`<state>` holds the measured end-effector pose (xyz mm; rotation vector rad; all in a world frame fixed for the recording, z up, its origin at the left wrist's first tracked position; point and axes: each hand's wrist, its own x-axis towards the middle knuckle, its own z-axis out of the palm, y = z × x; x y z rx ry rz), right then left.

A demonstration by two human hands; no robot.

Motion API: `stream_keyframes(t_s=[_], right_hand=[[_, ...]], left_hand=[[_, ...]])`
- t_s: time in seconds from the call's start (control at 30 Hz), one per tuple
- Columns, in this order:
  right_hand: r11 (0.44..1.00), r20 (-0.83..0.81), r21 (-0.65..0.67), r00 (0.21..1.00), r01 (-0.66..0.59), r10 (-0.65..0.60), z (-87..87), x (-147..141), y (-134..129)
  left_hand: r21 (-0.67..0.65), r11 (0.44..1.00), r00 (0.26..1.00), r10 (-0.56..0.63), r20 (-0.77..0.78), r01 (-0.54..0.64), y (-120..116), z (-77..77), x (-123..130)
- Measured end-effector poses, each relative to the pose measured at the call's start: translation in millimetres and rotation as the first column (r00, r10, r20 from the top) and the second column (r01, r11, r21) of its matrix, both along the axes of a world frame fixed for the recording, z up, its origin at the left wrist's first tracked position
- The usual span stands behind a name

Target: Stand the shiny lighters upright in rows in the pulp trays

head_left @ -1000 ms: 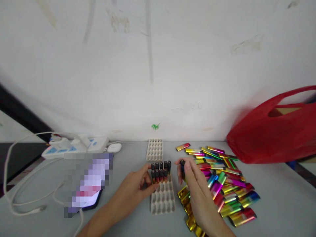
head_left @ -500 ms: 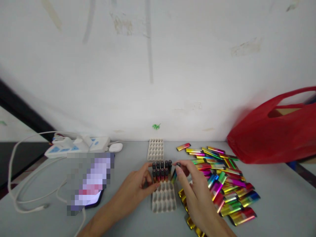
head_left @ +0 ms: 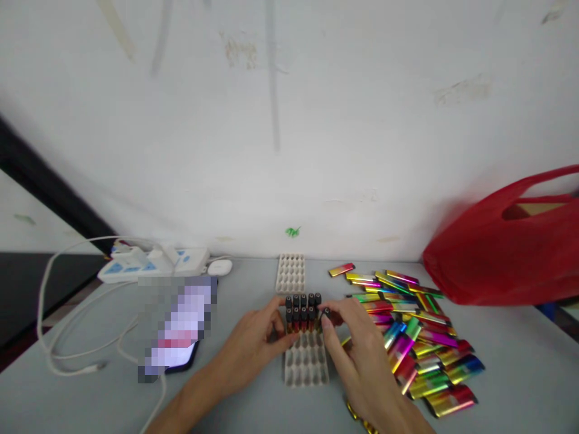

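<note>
Head view, as I log it remotely: one right hand (head_left: pixel 357 339), thumb and fingers pinching a black-capped stick (head_left: pixel 325 313) at one o'clock of the cell tray (head_left: pixel 307 364); one left hand (head_left: pixel 251 334), half-curled at ten o'clock beside standing sticks (head_left: pixel 300 313), firmness unclear. Step, I judge: seating. Next move calls for aligning the base, then releasing.

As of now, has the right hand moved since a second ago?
Yes: the right hand has moved left, in toward the nearer tray.
</note>
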<state>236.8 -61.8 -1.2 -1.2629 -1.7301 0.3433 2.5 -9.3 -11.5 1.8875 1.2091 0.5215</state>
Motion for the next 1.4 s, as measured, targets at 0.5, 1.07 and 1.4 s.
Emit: stream_keyframes(t_s=[0.5, 1.07, 1.4], right_hand=[[0.999, 0.102, 0.016, 0.994, -0.047, 0.045, 1.6, 0.5, 0.0], [0.998, 0.095, 0.024, 0.994, -0.056, 0.054, 3.6, 2.9, -0.2], [0.998, 0.154, 0.028, 0.987, -0.06, 0.055, 2.0, 3.4, 0.9]], left_hand=[[-0.017, 1.0, 1.0, 0.012, 0.013, -0.012, -0.8, 2.7, 1.4], [-0.021, 1.0, 1.0, 0.02, 0.0, -0.02, -0.1, -1.9, -0.5], [-0.029, 0.999, 1.0, 0.018, 0.02, -0.017, 0.0, -4.0, -0.5]])
